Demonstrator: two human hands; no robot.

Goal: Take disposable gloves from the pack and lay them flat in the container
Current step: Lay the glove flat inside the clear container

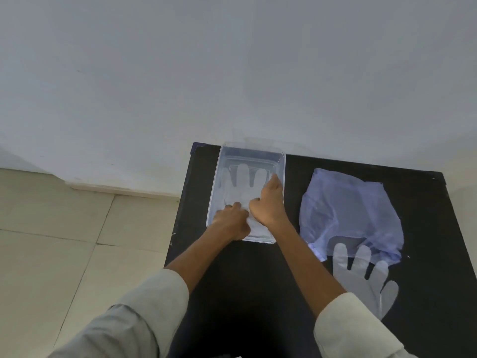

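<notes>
One clear plastic container (281,161) is seen on a black table (426,192), near its far left corner. One translucent glove (242,184) is laid flat inside it, fingers pointing away. It is pressed down by two hands: the left hand (232,223) with fingers curled on the cuff end, the right hand (268,202) with fingers bent, its fingertips touching the glove's right side. One bluish plastic pack (351,213) lies to the right, apart from the container. A second glove (361,275) lies flat just beside the pack's near edge.
</notes>
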